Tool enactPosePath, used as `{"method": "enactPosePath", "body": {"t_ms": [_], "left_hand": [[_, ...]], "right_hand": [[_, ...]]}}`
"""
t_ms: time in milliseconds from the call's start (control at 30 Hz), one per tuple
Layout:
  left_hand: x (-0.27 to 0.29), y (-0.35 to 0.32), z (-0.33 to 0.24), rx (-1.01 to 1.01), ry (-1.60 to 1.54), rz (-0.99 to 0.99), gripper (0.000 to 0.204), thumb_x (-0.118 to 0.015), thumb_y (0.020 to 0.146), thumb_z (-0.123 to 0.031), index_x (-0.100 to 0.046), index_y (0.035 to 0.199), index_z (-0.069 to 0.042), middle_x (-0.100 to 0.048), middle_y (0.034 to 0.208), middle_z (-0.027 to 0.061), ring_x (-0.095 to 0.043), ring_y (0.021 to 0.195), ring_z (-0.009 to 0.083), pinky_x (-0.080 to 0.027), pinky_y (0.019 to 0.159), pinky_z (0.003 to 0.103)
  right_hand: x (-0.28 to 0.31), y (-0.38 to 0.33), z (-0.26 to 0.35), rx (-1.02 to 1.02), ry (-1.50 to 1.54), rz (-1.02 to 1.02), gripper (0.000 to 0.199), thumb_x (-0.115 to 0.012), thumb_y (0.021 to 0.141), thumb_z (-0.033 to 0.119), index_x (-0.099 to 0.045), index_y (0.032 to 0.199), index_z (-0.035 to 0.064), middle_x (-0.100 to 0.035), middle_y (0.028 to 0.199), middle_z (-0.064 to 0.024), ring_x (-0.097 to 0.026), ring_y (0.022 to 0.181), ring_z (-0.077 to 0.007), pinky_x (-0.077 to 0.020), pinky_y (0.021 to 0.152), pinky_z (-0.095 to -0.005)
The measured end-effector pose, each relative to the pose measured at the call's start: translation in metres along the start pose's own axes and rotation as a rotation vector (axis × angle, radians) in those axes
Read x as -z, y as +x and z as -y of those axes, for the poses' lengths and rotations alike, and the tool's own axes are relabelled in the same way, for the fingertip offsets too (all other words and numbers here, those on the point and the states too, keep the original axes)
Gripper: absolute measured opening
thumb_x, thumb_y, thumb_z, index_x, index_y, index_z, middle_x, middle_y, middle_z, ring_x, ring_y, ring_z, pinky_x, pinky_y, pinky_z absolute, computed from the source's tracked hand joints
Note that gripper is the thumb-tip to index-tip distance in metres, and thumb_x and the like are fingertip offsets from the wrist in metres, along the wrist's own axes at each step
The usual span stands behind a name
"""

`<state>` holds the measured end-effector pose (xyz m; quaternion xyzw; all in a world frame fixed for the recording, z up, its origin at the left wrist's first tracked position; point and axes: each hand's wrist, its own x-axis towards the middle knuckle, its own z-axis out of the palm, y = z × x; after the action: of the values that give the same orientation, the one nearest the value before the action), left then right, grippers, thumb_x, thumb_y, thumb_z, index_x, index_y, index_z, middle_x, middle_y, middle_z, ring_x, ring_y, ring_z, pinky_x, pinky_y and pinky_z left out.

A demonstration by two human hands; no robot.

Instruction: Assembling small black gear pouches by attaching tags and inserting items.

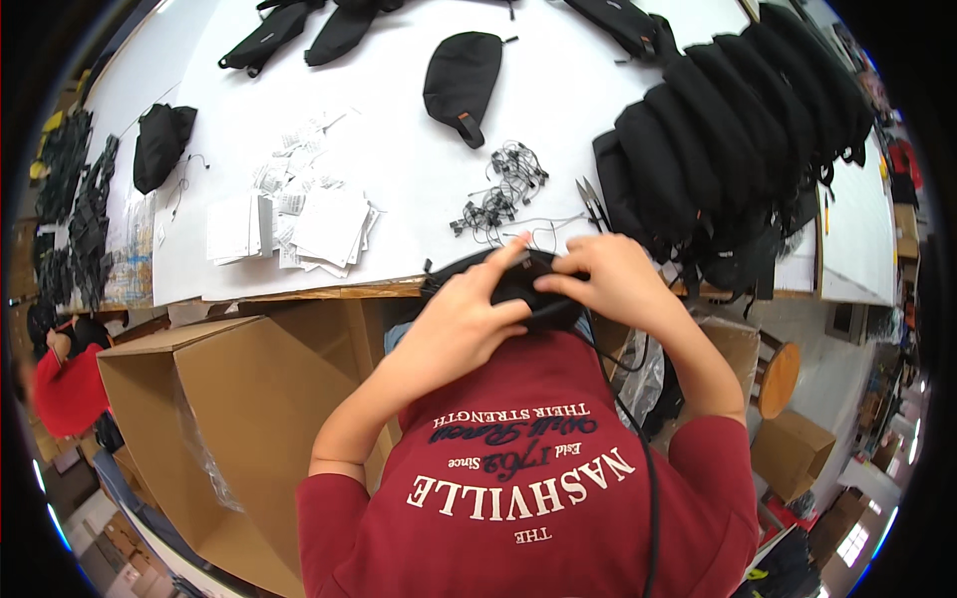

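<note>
**Black pouch (551, 311) held at the tabletop (399, 179) edge**

The left hand (464, 314) grips the pouch, fingers spread; the right hand (603, 274) pinches near its opening. Its contents cannot be told. 1 large cardboard box (264, 409) stands lower left. White cards (329, 229), tangled cords (508, 189) and stacked black bags (698, 140) cover the white surface; 1 red-clad person (70, 394) is far left.

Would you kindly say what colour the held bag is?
The held bag is black, clearest in head view.
</note>
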<state>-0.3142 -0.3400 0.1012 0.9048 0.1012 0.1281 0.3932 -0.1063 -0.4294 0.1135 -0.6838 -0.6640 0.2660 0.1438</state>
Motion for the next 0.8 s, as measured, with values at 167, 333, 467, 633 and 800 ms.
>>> {"method": "enactPosePath", "body": {"t_ms": [167,333,467,633,800], "left_hand": [[-0.011,-0.004,0.012,-0.073,0.049,0.077,0.014,-0.068,0.078,-0.014,-0.061,0.087,-0.006,-0.060,0.095,0.0067,-0.055,0.098,0.0238,-0.041,0.092,0.038],[-0.009,0.005,0.044,0.004,-0.195,0.079,0.013,-0.062,0.087,-0.020,-0.063,0.086,-0.007,-0.060,0.080,0.0102,-0.057,0.084,0.0273,-0.044,0.080,0.036],[0.052,0.016,0.118,0.501,-0.205,-0.426,0.019,-0.051,0.095,-0.016,-0.058,0.108,-0.004,-0.067,0.100,0.0050,-0.061,0.096,0.0166,-0.044,0.090,0.032],[0.120,-0.022,0.228,0.910,0.223,-0.422,0.040,-0.067,0.080,-0.027,-0.056,0.117,-0.015,-0.062,0.111,0.0130,-0.053,0.102,0.0268,-0.040,0.093,0.037],[0.122,-0.008,0.217,0.761,0.633,-0.183,0.028,-0.075,0.073,-0.031,-0.066,0.093,-0.013,-0.064,0.105,0.0116,-0.056,0.094,0.0279,-0.041,0.089,0.036]], "right_hand": [[-0.004,-0.011,0.004,0.013,0.113,0.124,0.030,-0.070,0.079,0.035,-0.068,0.089,0.0064,-0.061,0.077,-0.0113,-0.060,0.072,-0.0300,-0.0453,0.063,-0.0370],[-0.012,-0.015,-0.015,0.050,0.177,0.160,0.037,-0.072,0.078,0.039,-0.059,0.084,0.0045,-0.054,0.078,-0.0110,-0.056,0.072,-0.0302,-0.0427,0.063,-0.0368],[-0.015,-0.022,-0.018,-0.021,0.185,0.147,0.036,-0.073,0.077,0.038,-0.063,0.081,0.0035,-0.049,0.072,-0.0103,-0.052,0.067,-0.0289,-0.0395,0.060,-0.0375],[-0.016,-0.023,-0.014,-0.009,0.141,0.150,0.035,-0.074,0.076,0.037,-0.067,0.077,0.0028,-0.046,0.068,-0.0094,-0.051,0.064,-0.0276,-0.0387,0.058,-0.0375],[-0.021,-0.023,-0.010,0.081,0.149,0.009,0.036,-0.077,0.073,0.032,-0.061,0.066,0.0005,-0.040,0.061,-0.0087,-0.045,0.054,-0.0240,-0.0342,0.051,-0.0356]]}}
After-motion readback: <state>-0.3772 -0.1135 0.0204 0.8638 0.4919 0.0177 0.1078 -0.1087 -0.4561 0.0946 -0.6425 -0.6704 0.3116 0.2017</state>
